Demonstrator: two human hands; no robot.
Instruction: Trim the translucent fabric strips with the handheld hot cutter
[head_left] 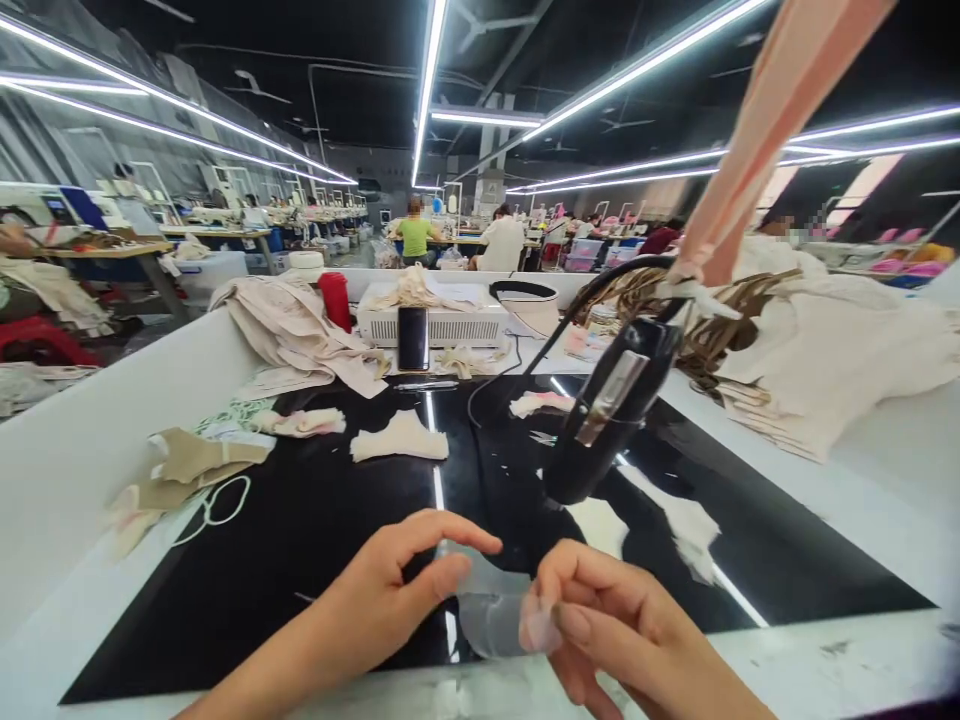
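Note:
A translucent plastic piece [495,615] with a curved outline is between my hands, low over the black work mat [315,560]. The thumb and fingertips of my right hand [600,620] pinch its right end. At its left end my left hand [397,575] is open, thumb and index finger apart. Whether that thumb touches the plastic I cannot tell. Just beyond my right hand lies a cream fabric piece [598,525], partly hidden. A black tool [600,450], with a metal plate on its side, hangs above it from a pink cloth strip [772,140].
Cut fabric pieces [401,438] and small scissors [544,438] lie on the mat. Beige fabric [292,330] is piled back left, cream fabric [840,350] at right. A phone [413,338] leans on a white box [480,325]. People sit at tables farther off.

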